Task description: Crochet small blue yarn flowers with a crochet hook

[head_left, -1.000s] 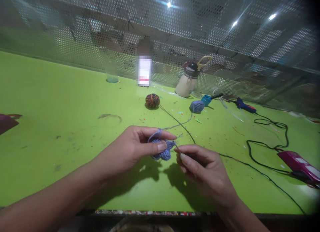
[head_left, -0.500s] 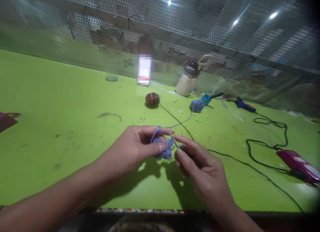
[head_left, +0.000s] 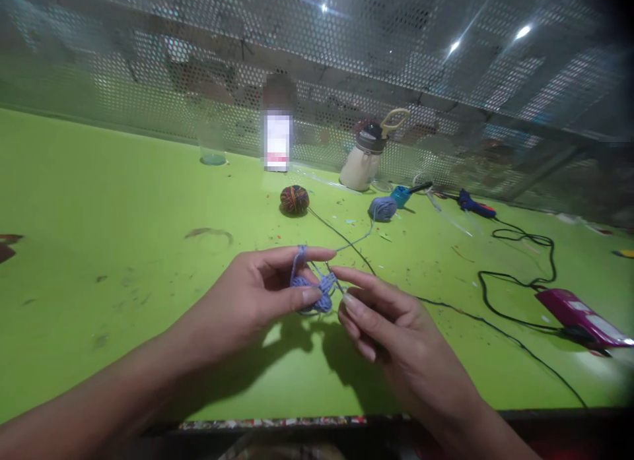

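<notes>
My left hand [head_left: 262, 285] pinches a small piece of blue-purple crochet work [head_left: 321, 297] between thumb and fingers, with its yarn looped around the raised index finger. In my right hand [head_left: 381, 308], thumb and fingers grip a thin metal crochet hook [head_left: 339, 286], whose tip is up at the edge of the stitches. From the work, a strand runs back to a blue-purple yarn ball [head_left: 383, 209] on the green table [head_left: 123, 202]. A multicoloured yarn ball [head_left: 294, 200] lies left of it, its dark strand passing behind my right hand.
Behind stand a clear cup [head_left: 212, 158], a lit phone [head_left: 277, 140] and a bottle [head_left: 363, 160] against a perforated metal screen [head_left: 317, 57]. To the right lie a blue glue gun [head_left: 475, 204], its black cord and a magenta power strip [head_left: 584, 317].
The whole view has shifted slightly, so things appear a little further left. The hook tip has moved slightly at the stitches; both hands keep their hold.
</notes>
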A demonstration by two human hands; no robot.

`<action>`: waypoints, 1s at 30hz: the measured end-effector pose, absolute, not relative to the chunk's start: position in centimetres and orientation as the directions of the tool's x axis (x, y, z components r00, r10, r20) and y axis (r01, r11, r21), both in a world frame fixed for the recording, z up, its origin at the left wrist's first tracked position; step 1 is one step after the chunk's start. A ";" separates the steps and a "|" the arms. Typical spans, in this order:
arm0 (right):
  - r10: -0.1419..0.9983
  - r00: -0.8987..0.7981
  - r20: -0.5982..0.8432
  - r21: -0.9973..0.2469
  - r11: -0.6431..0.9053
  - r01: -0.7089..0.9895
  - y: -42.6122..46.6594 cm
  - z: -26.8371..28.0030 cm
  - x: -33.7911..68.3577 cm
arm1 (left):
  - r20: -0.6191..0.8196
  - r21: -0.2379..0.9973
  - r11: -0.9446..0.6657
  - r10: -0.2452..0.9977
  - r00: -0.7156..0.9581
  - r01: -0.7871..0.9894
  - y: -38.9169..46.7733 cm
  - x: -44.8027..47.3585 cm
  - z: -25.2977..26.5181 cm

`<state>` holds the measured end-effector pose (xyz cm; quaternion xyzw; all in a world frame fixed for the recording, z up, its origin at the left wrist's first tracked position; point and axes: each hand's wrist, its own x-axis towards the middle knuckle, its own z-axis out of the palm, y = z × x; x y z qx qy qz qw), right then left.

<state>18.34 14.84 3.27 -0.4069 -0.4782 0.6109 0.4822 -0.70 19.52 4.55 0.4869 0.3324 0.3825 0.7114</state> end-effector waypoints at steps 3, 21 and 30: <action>0.975 -0.209 -0.073 -0.960 -0.126 -0.251 14.9 3.4 18.4 | -0.096 0.944 0.238 0.862 0.498 -0.229 19.6 -0.8 4.5; 0.992 -0.110 0.069 -0.994 0.078 0.075 15.5 4.4 19.1 | 0.133 0.984 -0.177 0.848 0.513 0.037 19.1 -0.5 5.1; 0.996 -0.063 -0.057 -0.983 -0.067 -0.171 14.6 3.2 17.9 | -0.048 0.947 0.203 0.858 0.512 -0.251 19.6 -0.5 4.2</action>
